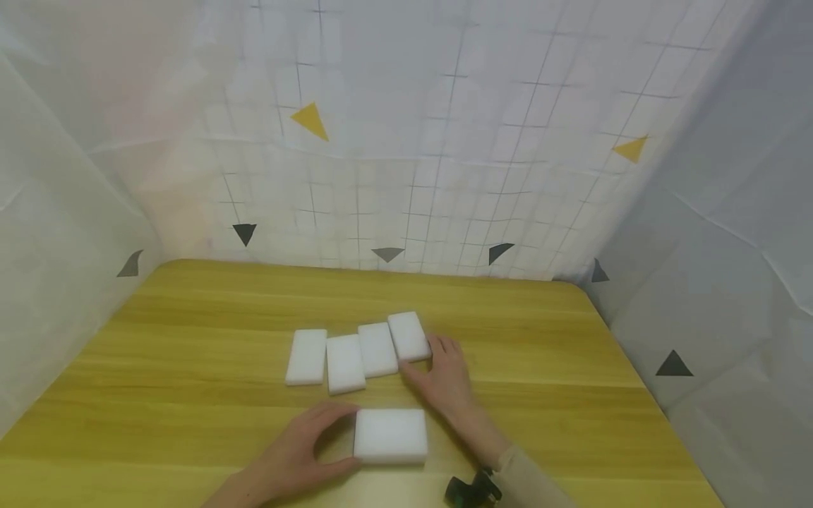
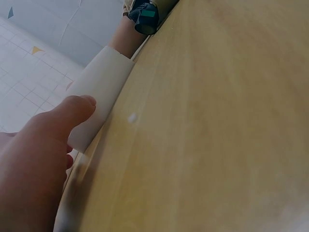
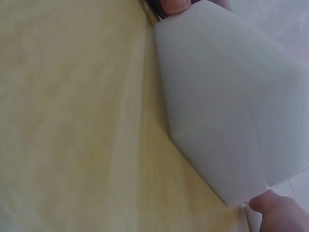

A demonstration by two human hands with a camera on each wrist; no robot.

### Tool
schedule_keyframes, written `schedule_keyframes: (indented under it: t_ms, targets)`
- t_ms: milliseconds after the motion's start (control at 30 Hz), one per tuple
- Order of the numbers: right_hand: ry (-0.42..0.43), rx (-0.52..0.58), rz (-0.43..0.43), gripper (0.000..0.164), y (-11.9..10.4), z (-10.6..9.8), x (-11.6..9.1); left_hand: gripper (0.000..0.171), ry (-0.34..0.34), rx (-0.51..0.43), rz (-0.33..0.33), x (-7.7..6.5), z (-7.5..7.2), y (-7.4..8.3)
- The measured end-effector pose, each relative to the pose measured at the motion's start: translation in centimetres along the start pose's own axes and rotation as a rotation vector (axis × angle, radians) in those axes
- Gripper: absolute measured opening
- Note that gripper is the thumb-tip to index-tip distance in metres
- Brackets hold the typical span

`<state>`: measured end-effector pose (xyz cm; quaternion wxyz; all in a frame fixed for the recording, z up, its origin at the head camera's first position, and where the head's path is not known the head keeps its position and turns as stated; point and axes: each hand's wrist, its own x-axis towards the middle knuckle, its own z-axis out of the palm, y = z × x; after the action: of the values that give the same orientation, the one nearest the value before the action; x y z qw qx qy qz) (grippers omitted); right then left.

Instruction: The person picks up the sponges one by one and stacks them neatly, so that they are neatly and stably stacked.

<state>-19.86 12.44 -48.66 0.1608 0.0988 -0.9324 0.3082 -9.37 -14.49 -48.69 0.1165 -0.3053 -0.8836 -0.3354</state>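
My left hand (image 1: pixel 295 448) grips the left end of a thick white rectangular block (image 1: pixel 390 436) lying lengthwise near the front of the table. Its thumb is at the block's near corner and its fingers at the far corner; in the left wrist view the thumb presses the block's side (image 2: pixel 104 79). Farther back, my right hand (image 1: pixel 449 381) holds the near end of a thinner white slab (image 1: pixel 408 336) between thumb and fingers. That slab is the rightmost of a slightly uneven row, beside a second slab (image 1: pixel 377 350), a third (image 1: pixel 346 363) and the leftmost one (image 1: pixel 307 357).
The wooden table (image 1: pixel 190 423) has rounded far corners. Pale sheeting with grid lines (image 1: pixel 406 176) stands behind it, and more sheeting (image 1: pixel 718 296) rises at the sides, marked with dark triangles. A dark wrist camera (image 1: pixel 473 488) sits at my right sleeve.
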Motion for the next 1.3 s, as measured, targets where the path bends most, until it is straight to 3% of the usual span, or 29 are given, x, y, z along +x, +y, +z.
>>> schedule_keyframes:
  t_ms: [700,900,1100,1300]
  targets:
    - [0.068,0.007,-0.057,0.060,0.34,0.13,-0.04,0.060,-0.008,0.004,-0.001,-0.04,-0.04,0.00]
    - [0.052,0.001,-0.040,0.066,0.07,0.04,-0.05,0.060,-0.007,0.015,0.012,-0.08,-0.04,-0.14]
    - [0.097,-0.004,-0.071,0.062,0.23,0.26,0.04,0.060,0.004,0.021,0.000,-0.21,-0.05,-0.23]
    - [0.058,0.025,0.006,0.064,0.84,0.24,-0.29,0.061,0.003,0.013,0.045,-0.28,0.09,-0.40]
